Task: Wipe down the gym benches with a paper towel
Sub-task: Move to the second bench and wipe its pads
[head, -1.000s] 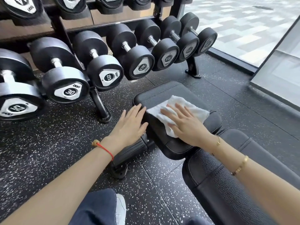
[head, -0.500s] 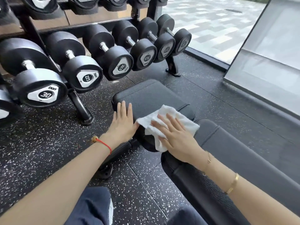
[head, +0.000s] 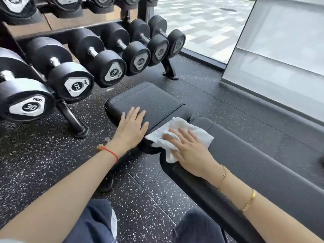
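While the wipe is under way: the lines below take the towel first and work outward.
Paper towel: the white paper towel [head: 182,135] lies crumpled and partly flattened across the gap where the two pads meet, most of it on the near end of the long pad, one corner on the seat pad, a fold hanging down over the near edge.
Right hand: the right hand [head: 190,151] lies flat on top of the towel, fingers straight and slightly apart, pressing it down, not curled round it.
Left hand: the left hand [head: 131,128] rests palm down on the near corner of the seat pad, fingers straight and close together, holding nothing.
Seat pad: the short black seat pad [head: 149,100] shows no visible dirt or wet streak, so whether it is already wiped cannot be told.
Long pad: the back pad [head: 259,160] runs off to the right; only its near end is under the towel.
Done so far: judged from where the towel sits, work is at the join of the pads.
Left to do: probably most of the long pad, plus any other benches, none of which are in view.
Surroundings: a rack of dumbbells [head: 77,81] stands just beyond, on speckled rubber flooring [head: 35,155], with a glass wall [head: 280,41] to the right.
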### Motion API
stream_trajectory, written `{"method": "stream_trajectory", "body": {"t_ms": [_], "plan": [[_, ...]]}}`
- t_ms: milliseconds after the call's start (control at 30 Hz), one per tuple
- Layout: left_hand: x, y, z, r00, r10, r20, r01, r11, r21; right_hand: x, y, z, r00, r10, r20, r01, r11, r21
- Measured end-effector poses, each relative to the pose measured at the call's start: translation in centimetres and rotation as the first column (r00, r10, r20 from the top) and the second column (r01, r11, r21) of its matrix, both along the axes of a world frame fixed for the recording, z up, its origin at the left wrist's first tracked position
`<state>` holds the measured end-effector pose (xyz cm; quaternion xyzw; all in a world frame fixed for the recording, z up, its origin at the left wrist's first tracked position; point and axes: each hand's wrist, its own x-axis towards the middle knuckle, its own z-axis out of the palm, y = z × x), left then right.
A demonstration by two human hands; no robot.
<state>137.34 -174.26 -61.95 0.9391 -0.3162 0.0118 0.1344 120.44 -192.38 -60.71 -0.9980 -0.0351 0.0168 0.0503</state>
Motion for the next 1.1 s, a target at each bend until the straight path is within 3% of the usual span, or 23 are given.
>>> {"method": "stream_trajectory", "body": {"t_ms": [100, 200, 267, 433, 500, 600, 700, 900, 1000, 1100], "plan": [[-1.7, -2.1, -0.2, 0.996, -0.085, 0.022, 0.085, 0.996, 0.024, 1.6, -3.3, 0.7, 0.981, -0.191, 0.004, 0.191, 0.981, -0.040], [-2.6, -3.2, -0.4, 0.997, -0.073, -0.019, 0.073, 0.997, 0.012, 3.9, -5.4, 2.0, 0.910, -0.413, -0.037, 0.413, 0.911, -0.005], [-2.7, -3.4, -0.5, 0.997, -0.070, -0.015, 0.070, 0.998, 0.002, 3.3, -4.7, 2.0, 0.910, -0.413, -0.043, 0.413, 0.911, -0.005], [-2.7, -3.3, -1.3, 0.996, -0.073, 0.041, 0.070, 0.995, 0.075, -4.4, -0.1, 0.3, 0.984, -0.179, -0.001, 0.179, 0.984, 0.015], [-2.8, -3.3, -1.3, 0.996, -0.070, 0.048, 0.066, 0.995, 0.073, -6.2, -0.6, 0.2, 0.986, -0.164, -0.026, 0.164, 0.986, 0.019], [-3.1, -3.4, -1.0, 0.997, -0.063, 0.038, 0.061, 0.997, 0.052, -4.9, -3.5, 0.4, 0.948, -0.318, -0.007, 0.317, 0.948, -0.039], [-4.3, -4.2, -0.5, 0.991, -0.120, 0.054, 0.118, 0.993, 0.028, -2.4, -4.3, 1.2, 0.863, -0.504, 0.003, 0.504, 0.863, 0.010], [-8.2, -7.1, 0.2, 0.949, -0.299, 0.102, 0.305, 0.951, -0.048, -9.4, 1.4, -0.1, 0.951, -0.309, 0.021, 0.310, 0.951, -0.020], [-9.7, -8.0, 0.2, 0.931, -0.351, 0.097, 0.360, 0.929, -0.087, -12.9, -0.5, -0.3, 0.921, -0.390, 0.009, 0.390, 0.921, 0.023], [-11.0, -8.9, 0.3, 0.927, -0.368, 0.073, 0.375, 0.916, -0.140, -12.8, -5.2, 0.0, 0.822, -0.570, 0.023, 0.570, 0.821, -0.019]]}}
